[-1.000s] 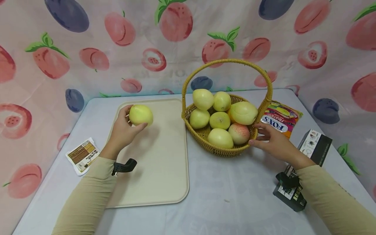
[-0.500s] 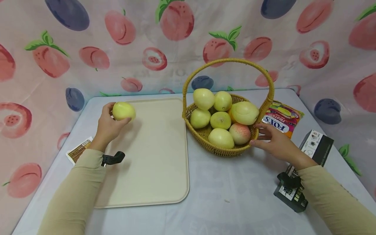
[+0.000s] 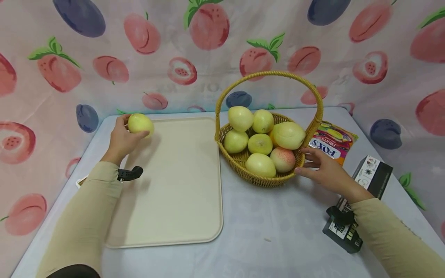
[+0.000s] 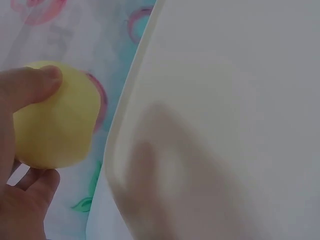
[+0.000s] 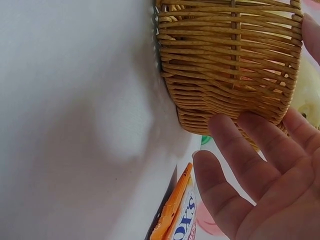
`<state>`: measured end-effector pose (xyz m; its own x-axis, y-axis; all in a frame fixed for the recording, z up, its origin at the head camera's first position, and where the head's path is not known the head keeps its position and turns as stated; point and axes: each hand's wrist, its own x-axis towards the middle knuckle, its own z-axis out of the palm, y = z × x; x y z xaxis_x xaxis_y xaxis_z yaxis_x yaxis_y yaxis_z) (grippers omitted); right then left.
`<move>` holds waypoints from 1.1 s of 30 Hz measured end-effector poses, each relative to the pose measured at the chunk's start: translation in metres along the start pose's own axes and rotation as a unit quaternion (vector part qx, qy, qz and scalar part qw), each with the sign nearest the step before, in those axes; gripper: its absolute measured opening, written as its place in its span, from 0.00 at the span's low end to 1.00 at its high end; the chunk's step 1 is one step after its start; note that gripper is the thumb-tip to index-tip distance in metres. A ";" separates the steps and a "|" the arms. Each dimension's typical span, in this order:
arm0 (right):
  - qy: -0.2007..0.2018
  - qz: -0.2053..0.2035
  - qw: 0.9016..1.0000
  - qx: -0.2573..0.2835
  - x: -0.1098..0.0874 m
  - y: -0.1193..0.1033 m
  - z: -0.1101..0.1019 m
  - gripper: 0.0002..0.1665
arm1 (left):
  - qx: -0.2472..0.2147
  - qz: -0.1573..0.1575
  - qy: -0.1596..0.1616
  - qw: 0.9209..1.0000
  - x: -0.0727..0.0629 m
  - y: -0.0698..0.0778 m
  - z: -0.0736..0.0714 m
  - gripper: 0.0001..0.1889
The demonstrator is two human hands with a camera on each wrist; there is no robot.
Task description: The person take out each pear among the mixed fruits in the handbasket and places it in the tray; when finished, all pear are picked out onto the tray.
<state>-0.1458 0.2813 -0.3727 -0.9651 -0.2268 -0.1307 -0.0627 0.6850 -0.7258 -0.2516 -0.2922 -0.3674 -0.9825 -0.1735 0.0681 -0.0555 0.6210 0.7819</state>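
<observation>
Pinching one yellow fruit (image 3: pixel 140 123) between thumb and fingers: left hand (image 3: pixel 121 139), upper left of the frame. Yellow fruit: raised, on the hand's right side, near the tray's upper-left corner but apart from the tray (image 3: pixel 174 181); long axis unclear, one end covered by the hand. Tray: flat on the bench (image 3: pixel 264 235), extending down and right from the fruit. Right hand (image 3: pixel 325 172): right of centre, fingers loosely spread, tips touching the wicker basket (image 3: pixel 265 181). Nearer the tray: left hand.
</observation>
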 end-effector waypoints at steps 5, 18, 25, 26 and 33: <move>0.003 -0.003 1.000 0.002 0.000 0.001 0.000 0.46 | -0.005 -0.009 -0.008 1.000 0.013 -0.001 0.001 0.47; 0.005 -0.012 1.000 0.010 -0.001 0.001 0.000 0.45 | -0.013 -0.028 -0.010 0.999 0.031 -0.015 0.007 0.47; 0.006 -0.015 1.000 0.014 -0.001 0.002 0.001 0.45 | -0.004 -0.020 -0.012 1.000 0.034 -0.021 0.011 0.46; 0.006 -0.015 1.000 0.015 -0.001 0.002 0.001 0.45 | -0.002 -0.021 -0.012 1.000 0.034 -0.022 0.011 0.46; 0.004 -0.013 1.000 0.020 0.001 0.004 0.001 0.45 | 0.012 -0.023 -0.014 1.000 0.033 -0.025 0.011 0.45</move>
<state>-0.1465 0.2832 -0.3764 -0.9651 -0.2393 -0.1062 -0.0783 0.6507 -0.7553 -0.2849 -0.3051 -0.3921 -0.9836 -0.1800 0.0150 -0.1038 0.6316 0.7683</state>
